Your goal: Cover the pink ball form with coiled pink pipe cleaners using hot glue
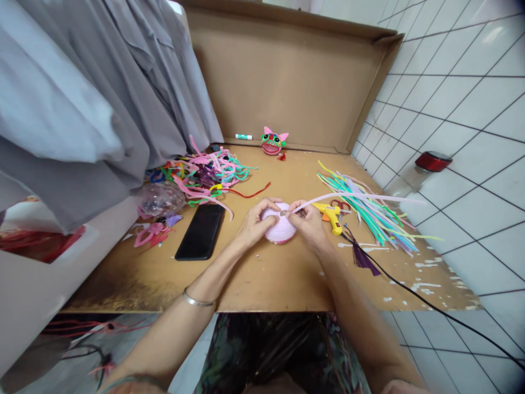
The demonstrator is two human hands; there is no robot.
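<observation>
A round, pale lilac coiled piece [279,230] is held low over the table, between both hands. My left hand [259,220] grips its left side, thumb on the face. At its upper right, my right hand [307,220] pinches a long lilac pipe cleaner [353,195], whose free length stretches out to the right. Both sets of fingertips nearly meet near a small greyish spot at the top of the coil. Just right of my right hand lie a yellow glue gun [333,218] and red-handled scissors [343,207].
Pipe cleaners [369,213] lie at right, a mixed heap [217,167] at back left. A black phone [199,232] is left of my hands. Behind are a pink-eared figure [273,143] and glue stick [244,137]. A purple tassel [362,256] lies by a black cable [414,297].
</observation>
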